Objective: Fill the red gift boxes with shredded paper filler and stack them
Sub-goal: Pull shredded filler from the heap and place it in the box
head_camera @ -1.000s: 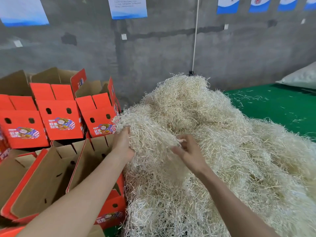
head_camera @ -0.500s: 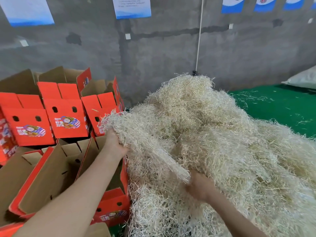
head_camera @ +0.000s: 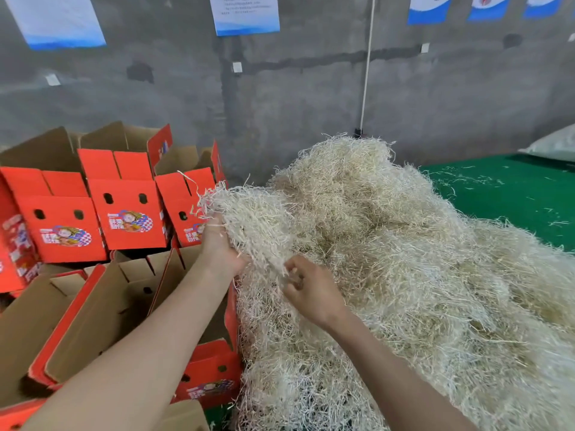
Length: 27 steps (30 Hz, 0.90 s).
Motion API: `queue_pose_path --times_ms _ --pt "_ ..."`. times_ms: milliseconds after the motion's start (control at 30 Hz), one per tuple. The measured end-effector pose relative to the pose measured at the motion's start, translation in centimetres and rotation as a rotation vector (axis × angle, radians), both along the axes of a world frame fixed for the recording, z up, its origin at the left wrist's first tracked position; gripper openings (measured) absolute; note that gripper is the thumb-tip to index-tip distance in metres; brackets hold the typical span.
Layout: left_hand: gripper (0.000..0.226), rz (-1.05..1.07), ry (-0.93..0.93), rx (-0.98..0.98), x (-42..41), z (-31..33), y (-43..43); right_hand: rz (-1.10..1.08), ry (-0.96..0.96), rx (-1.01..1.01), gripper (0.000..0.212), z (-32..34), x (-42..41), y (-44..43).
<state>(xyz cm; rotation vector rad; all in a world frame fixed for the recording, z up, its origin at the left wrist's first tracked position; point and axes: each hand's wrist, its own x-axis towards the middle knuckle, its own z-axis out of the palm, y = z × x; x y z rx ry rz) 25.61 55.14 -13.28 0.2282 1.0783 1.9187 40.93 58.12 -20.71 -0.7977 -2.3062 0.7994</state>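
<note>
Grey wall [head_camera: 311,98] backs pale, tangled, stringy shredded paper filler [head_camera: 389,259]

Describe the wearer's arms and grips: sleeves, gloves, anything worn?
The left forearm and right forearm are bare right to the frame edge, with no sleeve in view. The left grip and right grip are ungloved hands. No watch, band or ring shows on either, and there are no cables or markings.
</note>
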Motion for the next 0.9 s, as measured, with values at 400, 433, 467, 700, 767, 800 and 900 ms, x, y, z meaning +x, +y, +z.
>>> queue_pose_path --times_ms 400,433,467,700,767,800,900 --pt "0.022 0.037 -0.031 -0.067 0.0 -1.1 0.8 -0.274 -0.788 0.169 0.045 -5.4 4.7 5.3" --pt "0.027 0.023 -0.026 -0.011 -0.2 -0.8 0.8 -0.292 -0.838 0.147 0.048 -6.0 5.4 5.5" --pt "0.034 0.011 0.007 0.069 -0.8 -0.4 0.8 -0.308 -0.888 0.131 0.049 -6.6 6.3 5.5" --pt "0.034 -0.024 0.088 0.113 -3.6 2.3 0.6 -0.101 -0.638 -0.086 0.045 -1.6 7.5 4.9" --pt "0.035 -0.038 0.07 0.098 -3.0 2.0 0.6 -0.05 -0.404 -0.099 0.06 2.9 6.5 4.7" --pt "0.037 -0.033 0.057 0.096 -2.8 2.1 0.6 -0.034 -0.287 -0.101 0.07 4.8 6.0 4.3" --pt "0.035 -0.02 0.061 0.076 -1.8 2.5 0.6 0.072 -0.085 -0.231 0.086 6.8 2.7 2.1"
